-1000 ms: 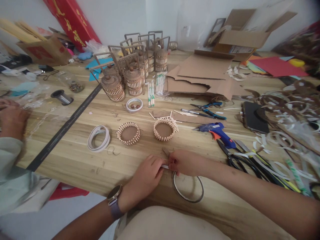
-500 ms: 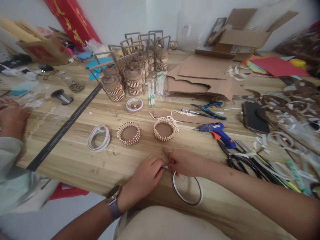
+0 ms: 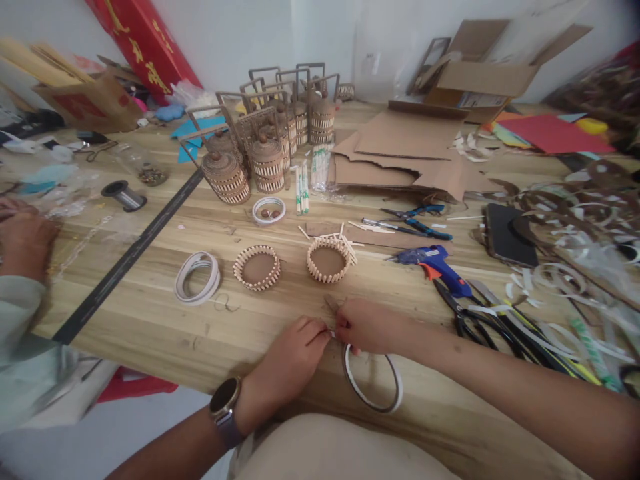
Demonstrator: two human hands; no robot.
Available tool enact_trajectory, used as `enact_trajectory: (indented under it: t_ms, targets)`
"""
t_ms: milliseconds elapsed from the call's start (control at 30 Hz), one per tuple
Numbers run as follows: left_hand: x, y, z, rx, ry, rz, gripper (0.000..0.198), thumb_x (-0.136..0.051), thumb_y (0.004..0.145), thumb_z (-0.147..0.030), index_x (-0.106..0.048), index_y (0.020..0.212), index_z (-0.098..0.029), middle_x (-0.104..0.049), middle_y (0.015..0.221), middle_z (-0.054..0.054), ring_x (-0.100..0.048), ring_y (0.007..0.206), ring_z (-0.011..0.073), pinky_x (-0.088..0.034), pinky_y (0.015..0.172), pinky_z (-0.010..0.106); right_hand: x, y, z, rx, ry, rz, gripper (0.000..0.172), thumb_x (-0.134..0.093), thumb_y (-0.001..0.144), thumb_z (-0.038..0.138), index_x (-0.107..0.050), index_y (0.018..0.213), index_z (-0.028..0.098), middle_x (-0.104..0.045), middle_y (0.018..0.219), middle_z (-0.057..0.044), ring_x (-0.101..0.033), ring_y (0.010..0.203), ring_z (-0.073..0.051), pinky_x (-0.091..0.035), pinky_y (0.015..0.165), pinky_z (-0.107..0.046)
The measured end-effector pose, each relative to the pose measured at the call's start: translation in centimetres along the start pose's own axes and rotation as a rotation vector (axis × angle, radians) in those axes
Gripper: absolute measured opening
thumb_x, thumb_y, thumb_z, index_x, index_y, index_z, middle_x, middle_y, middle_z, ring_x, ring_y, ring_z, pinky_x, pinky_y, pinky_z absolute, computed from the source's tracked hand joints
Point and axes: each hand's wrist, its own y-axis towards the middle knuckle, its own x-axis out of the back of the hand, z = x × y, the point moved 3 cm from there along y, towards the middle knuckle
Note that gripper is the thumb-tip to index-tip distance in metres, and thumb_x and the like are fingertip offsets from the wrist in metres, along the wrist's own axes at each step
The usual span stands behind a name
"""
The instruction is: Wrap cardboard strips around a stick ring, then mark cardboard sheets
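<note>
My left hand (image 3: pixel 287 363) and my right hand (image 3: pixel 367 325) meet at the near edge of the wooden table (image 3: pixel 150 320). Both pinch the white end of a thin strip that curls into a ring (image 3: pixel 373 380) lying just below my right hand. The ring is dark outside and white inside. Two small round baskets with stick walls, one (image 3: pixel 257 266) and another (image 3: pixel 329 259), sit just beyond my hands. A coil of white strip (image 3: pixel 197 276) lies to their left.
A blue glue gun (image 3: pixel 434 261), scissors (image 3: pixel 467 317) and pliers (image 3: pixel 417 220) lie to the right. Finished stick lanterns (image 3: pixel 265 143) stand at the back centre, cardboard sheets (image 3: pixel 405 150) behind right. A black ruler (image 3: pixel 130 253) crosses left. Another person's hand (image 3: pixel 23 240) rests far left.
My left hand has edged slightly right, closing the gap with my right hand at the strip's end. The ring below has shifted a little. The other person's hand stays put.
</note>
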Motion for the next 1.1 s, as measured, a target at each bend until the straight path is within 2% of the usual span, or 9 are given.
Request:
enact_trajectory:
  t_ms: [133,300,467,600,700,767,867,967,1100]
  targets:
    - [0.1,-0.4,-0.6,-0.095,0.160,0.059,0.024,-0.045,0.097,-0.007,-0.065,0.110,-0.006,-0.068,0.108,0.013,-0.062,0.095,0.0234,-0.055,0.089,0.035,-0.1,0.1,-0.2,-0.007,0.066,-0.019,0.024,-0.059,0.098,0.039,-0.067,0.099,0.016,-0.070,0.097,-0.003,-0.066,0.082,-0.015,-0.057,0.078,-0.036]
    - [0.3,-0.3,-1.2,-0.153,0.256,0.077,0.022,-0.050,0.096,-0.011,-0.064,0.110,-0.003,-0.066,0.115,0.018,-0.061,0.099,0.0273,-0.055,0.087,0.037,-1.1,0.1,-1.4,0.009,0.283,-0.014,0.032,-0.049,0.098,0.021,-0.058,0.067,0.018,-0.063,0.062,0.001,-0.063,0.057,-0.011,-0.050,0.055,-0.022]
    - [-0.2,0.0,-1.3,-0.174,0.280,0.210,0.019,-0.048,0.098,-0.012,-0.064,0.106,-0.007,-0.067,0.108,0.017,-0.061,0.096,0.0266,-0.055,0.079,0.036,-2.0,-0.4,-2.3,-0.004,0.464,-0.004,0.031,-0.039,0.098,0.017,-0.058,0.074,0.019,-0.060,0.055,0.004,-0.064,0.053,-0.012,-0.047,0.046,-0.018]
    - [-0.2,0.1,-1.4,-0.162,0.290,0.256,0.019,-0.046,0.099,-0.010,-0.064,0.103,-0.008,-0.066,0.107,0.016,-0.060,0.095,0.0258,-0.055,0.080,0.038,-1.8,-1.1,-2.4,-0.020,0.463,-0.037,0.028,-0.043,0.097,0.019,-0.065,0.081,0.018,-0.054,0.046,0.005,-0.052,0.040,-0.010,-0.035,0.038,-0.018]
    - [0.0,0.2,-1.4,-0.152,0.278,0.271,0.017,-0.048,0.098,-0.009,-0.064,0.104,-0.008,-0.066,0.108,0.016,-0.060,0.095,0.0256,-0.055,0.080,0.037,-1.5,-1.5,-2.4,-0.018,0.419,-0.079,0.029,-0.046,0.096,0.020,-0.072,0.082,0.018,-0.050,0.041,0.005,-0.046,0.037,-0.009,-0.029,0.039,-0.019]
    - [0.1,0.2,-1.4,-0.140,0.261,0.277,0.016,-0.051,0.097,-0.010,-0.063,0.107,-0.006,-0.066,0.108,0.016,-0.060,0.095,0.0263,-0.056,0.080,0.038,-1.4,-1.7,-2.4,-0.018,0.396,-0.101,0.028,-0.048,0.094,0.019,-0.074,0.084,0.017,-0.050,0.042,0.005,-0.048,0.039,-0.009,-0.032,0.043,-0.020]
    - [0.2,0.2,-1.3,-0.136,0.253,0.289,0.017,-0.052,0.096,-0.011,-0.062,0.109,-0.006,-0.066,0.108,0.016,-0.061,0.094,0.0266,-0.056,0.081,0.038,-1.4,-1.8,-2.4,-0.032,0.383,-0.126,0.026,-0.049,0.092,0.016,-0.075,0.092,0.017,-0.061,0.057,0.003,-0.051,0.042,-0.008,-0.037,0.046,-0.021]
    - [0.1,0.1,-1.3,-0.138,0.266,0.286,0.016,-0.053,0.096,-0.011,-0.062,0.109,-0.007,-0.066,0.107,0.015,-0.061,0.092,0.0263,-0.056,0.080,0.038,-1.6,-1.7,-2.4,-0.058,0.391,-0.141,0.026,-0.051,0.090,0.012,-0.073,0.103,0.017,-0.070,0.078,0.000,-0.050,0.041,-0.006,-0.038,0.043,-0.020]
    - [0.0,0.1,-1.2,-0.135,0.257,0.250,0.013,-0.056,0.094,-0.010,-0.062,0.105,-0.007,-0.066,0.104,0.015,-0.061,0.091,0.0273,-0.057,0.079,0.039,-1.8,-1.5,-2.4,-0.084,0.382,-0.131,0.026,-0.052,0.088,0.011,-0.069,0.107,0.017,-0.071,0.083,0.000,-0.052,0.043,-0.007,-0.036,0.039,-0.020]
